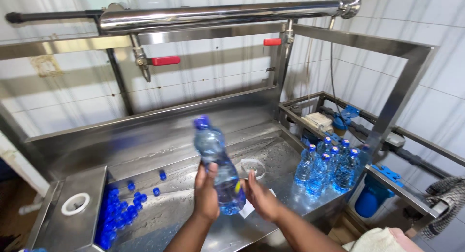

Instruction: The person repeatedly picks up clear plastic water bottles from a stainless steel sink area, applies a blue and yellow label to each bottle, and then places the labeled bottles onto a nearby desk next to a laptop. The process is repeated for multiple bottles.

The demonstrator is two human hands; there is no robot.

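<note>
In the head view, the left hand (pixel 207 194) gripped a capped, filled water bottle (pixel 218 169) at its lower body, tilted above the wet steel counter (pixel 193 213). The right hand (pixel 260 197) was open, fingers just beside its base. It looked weighty, slick and squeezable; the mid-body seemed the safest hold.

**Around the steel sink**

We see loose blue caps (pixel 118 211) heaped at the near left of the wet steel trough (pixel 160 150). A cluster of filled capped bottles (pixel 327 167) stands at the right. Far above, two red-handled taps (pixel 164 61) hang from a shiny horizontal pipe (pixel 218 14).
</note>
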